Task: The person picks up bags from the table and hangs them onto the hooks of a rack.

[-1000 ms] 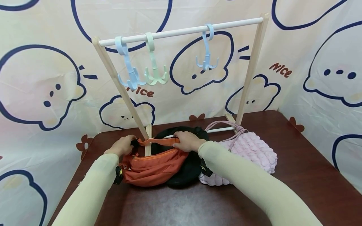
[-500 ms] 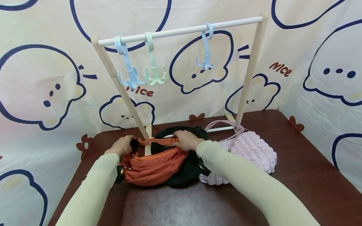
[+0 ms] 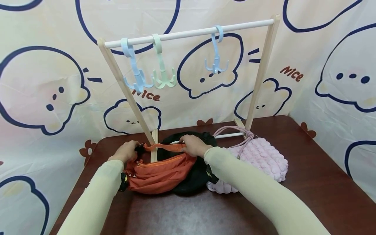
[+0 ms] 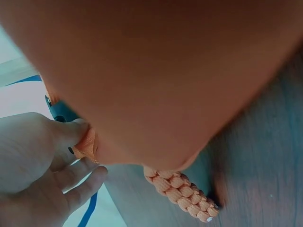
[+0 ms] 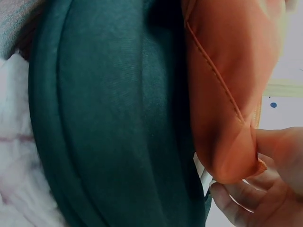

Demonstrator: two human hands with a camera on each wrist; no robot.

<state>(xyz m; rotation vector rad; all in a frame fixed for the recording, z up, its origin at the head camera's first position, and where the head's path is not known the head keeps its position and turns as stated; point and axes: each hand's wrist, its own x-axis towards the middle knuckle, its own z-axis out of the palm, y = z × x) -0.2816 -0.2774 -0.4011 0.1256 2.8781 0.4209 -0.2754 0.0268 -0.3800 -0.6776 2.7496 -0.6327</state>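
An orange waist bag [image 3: 160, 174] with a zip across its front stands on the brown table, at the left of the head view. My left hand [image 3: 126, 151] pinches its strap end by the dark buckle; in the left wrist view, the thumb and fingers of this hand [image 4: 42, 161] close on orange webbing beside a braided cord [image 4: 182, 194]. At the bag's other end my right hand [image 3: 194, 146] grips the orange strap [image 3: 170, 148]. The right wrist view has these fingers [image 5: 279, 156] pinching the bag's corner. Behind the orange bag lies a black bag [image 3: 194, 182], partly covered.
A pink quilted bag [image 3: 264, 158] with a knotted strap lies to the right, under my right forearm. Behind the bags stands a wooden rack with a white rail [image 3: 188, 33]. Two blue hooks and a green hook [image 3: 163, 73] hang from it. Patterned cloth covers the walls.
Both hands stay at the strap ends, and the bags keep their places. Only the head view shifts very slightly.
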